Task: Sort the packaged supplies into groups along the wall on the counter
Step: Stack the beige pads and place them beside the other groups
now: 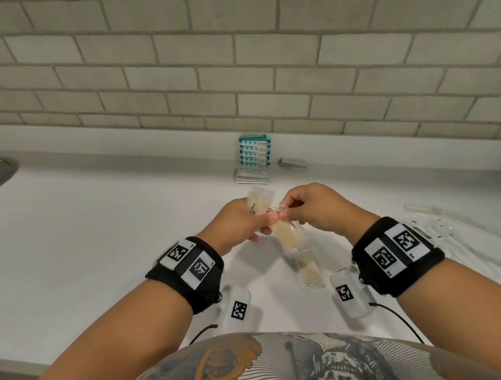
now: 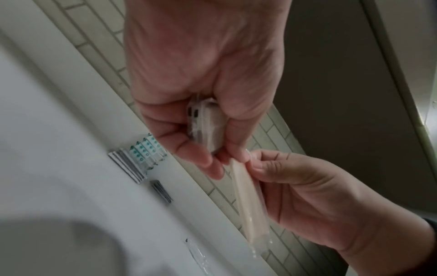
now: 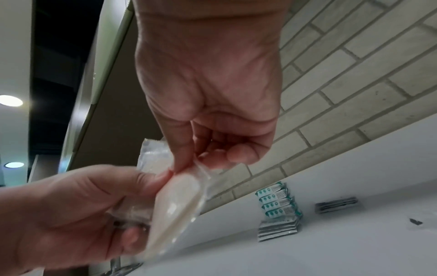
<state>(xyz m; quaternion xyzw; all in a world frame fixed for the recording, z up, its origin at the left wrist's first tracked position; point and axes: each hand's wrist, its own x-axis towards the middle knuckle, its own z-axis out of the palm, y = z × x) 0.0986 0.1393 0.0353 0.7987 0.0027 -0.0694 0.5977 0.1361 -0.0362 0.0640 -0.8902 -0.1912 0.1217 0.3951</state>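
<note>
Clear-wrapped beige packets [image 1: 281, 236] hang mid-frame above the tabletop [image 1: 94, 235]: left hand [image 1: 240, 221] curled round a bunch, right hand [image 1: 312, 205] pinching one packet's wrapper end. Best to square them together, possibly three, before setting them beside the teal stack [image 1: 255, 152] upper centre.

a clear-wrapped beige packet [image 1: 286, 236] hangs tilted above the bench, with another clear packet [image 1: 259, 205] just behind it. a third beige packet [image 1: 308, 268] lies flat on the bench. teal-and-white packets [image 1: 255, 152] stand stacked at the wall, white sachets [image 1: 252, 175] before them, grey sachets [image 1: 293, 163] beside. clear-wrapped straws [image 1: 448, 226] lie well apart.
</note>
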